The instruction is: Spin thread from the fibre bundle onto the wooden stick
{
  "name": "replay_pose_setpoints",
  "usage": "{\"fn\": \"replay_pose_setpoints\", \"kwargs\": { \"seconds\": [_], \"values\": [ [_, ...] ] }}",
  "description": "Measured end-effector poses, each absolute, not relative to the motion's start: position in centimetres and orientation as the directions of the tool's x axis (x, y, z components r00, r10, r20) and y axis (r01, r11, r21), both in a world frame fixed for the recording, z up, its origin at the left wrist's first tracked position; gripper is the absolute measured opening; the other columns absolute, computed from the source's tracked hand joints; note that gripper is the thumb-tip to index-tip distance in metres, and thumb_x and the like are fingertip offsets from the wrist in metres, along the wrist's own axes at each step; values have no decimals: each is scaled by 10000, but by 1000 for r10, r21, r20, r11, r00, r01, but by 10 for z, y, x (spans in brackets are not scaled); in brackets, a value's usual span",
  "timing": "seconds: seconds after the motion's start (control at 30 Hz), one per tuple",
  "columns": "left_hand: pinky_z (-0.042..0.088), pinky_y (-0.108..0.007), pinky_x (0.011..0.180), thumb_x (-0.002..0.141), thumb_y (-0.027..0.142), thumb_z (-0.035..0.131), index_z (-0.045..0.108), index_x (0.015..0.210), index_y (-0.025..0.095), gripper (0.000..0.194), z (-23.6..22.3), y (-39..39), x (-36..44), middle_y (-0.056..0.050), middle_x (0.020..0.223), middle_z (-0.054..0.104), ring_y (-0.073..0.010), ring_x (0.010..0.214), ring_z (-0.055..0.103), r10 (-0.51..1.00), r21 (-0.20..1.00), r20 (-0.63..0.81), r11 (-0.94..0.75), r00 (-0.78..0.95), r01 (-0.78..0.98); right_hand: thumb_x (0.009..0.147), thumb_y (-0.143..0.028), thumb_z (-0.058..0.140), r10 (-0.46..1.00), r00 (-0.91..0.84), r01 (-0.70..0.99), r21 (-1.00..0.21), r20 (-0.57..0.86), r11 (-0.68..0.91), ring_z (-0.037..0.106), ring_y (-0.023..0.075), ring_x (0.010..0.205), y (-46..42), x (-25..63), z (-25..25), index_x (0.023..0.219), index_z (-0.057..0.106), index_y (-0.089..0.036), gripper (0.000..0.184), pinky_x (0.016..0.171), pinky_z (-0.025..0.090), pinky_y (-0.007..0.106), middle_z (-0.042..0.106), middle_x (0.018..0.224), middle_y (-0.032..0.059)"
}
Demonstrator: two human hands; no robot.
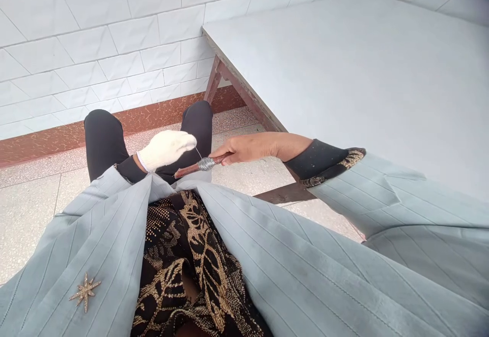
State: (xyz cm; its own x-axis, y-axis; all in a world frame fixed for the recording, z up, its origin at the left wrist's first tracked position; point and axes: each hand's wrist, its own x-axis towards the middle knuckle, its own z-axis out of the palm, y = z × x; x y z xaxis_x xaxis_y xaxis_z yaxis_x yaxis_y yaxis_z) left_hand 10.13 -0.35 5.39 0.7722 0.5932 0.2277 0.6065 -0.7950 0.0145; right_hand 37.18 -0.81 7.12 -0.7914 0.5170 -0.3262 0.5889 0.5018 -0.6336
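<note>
Closed around one end of a brown stick (187, 170) is my bare right hand (244, 148). A coil of silvery wire (206, 163) is wound about the stick's middle, just beyond those fingers. The stick's free end points left, above my lap. My left hand (168, 148) wears a white knitted glove and is closed in a pinch. From its fingertips a thin strand of wire (198, 152) runs down to the coil. The two hands are a short gap apart, above my knees.
A large pale tabletop (344, 72) on brown wooden legs (213, 79) stands to my right. White tiles (145, 31) cover the wall ahead, above a reddish-brown skirting (57, 135). Speckled floor (30, 194) lies below. My open light-blue jacket (286, 255) hangs near the hands.
</note>
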Motion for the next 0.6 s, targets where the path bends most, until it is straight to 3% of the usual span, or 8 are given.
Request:
{"fn": "replay_pose_setpoints", "kwargs": {
  "seconds": [0.07,0.13,0.2,0.27,0.37,0.47,0.6],
  "values": [
    [502,-320,877,997,243,443,717,1036,172,286,55,-2,103,-60,1052,756,-185,945,678,644,198,220,-765,733,613,901,-411,675,449,-861,453,-763,-240,462,589,164,819,-10,371,72,1185,774,-222,354,763,442,298,734,938,10],
    [504,-306,858,1008,268,419,709,1036,171,307,55,-3,104,-48,988,745,-164,881,662,699,372,201,-703,686,606,908,-473,688,517,-856,273,-865,-19,421,518,125,719,-10,371,73,1199,747,-200,403,697,421,275,669,834,4],
    [494,-286,783,1014,281,395,698,1024,167,324,53,-6,105,-26,863,706,-145,767,625,737,491,171,-639,654,592,934,-509,667,655,-721,92,-906,225,412,442,107,643,-10,371,75,1171,723,-200,394,637,395,263,581,752,-9],
    [481,-278,754,1012,282,390,690,1014,165,322,52,-10,107,-10,805,676,-136,717,598,745,534,145,-613,651,582,946,-508,660,762,-546,3,-909,347,416,406,107,610,-8,371,76,1118,701,-213,344,592,382,262,517,717,-14],
    [479,-282,808,1001,264,411,692,1004,175,295,50,-14,109,-16,900,719,-140,777,626,703,467,108,-660,703,589,939,-467,672,843,-423,64,-917,332,393,393,113,592,-2,371,71,1016,675,-224,255,549,366,266,485,696,-12],
    [472,-287,839,1009,265,423,701,1030,193,288,48,-15,111,-21,1010,753,-157,867,662,656,315,66,-729,752,608,940,-395,643,884,-384,305,-866,268,395,426,120,612,4,370,63,988,682,-215,191,581,376,281,523,713,-2],
    [442,-284,729,1046,314,405,710,1051,189,329,46,-15,111,-47,975,757,-187,848,680,632,60,23,-774,774,630,936,-296,581,894,-372,687,-574,249,445,584,184,792,5,369,61,1111,723,-224,237,729,421,323,674,878,32]
  ]
}}
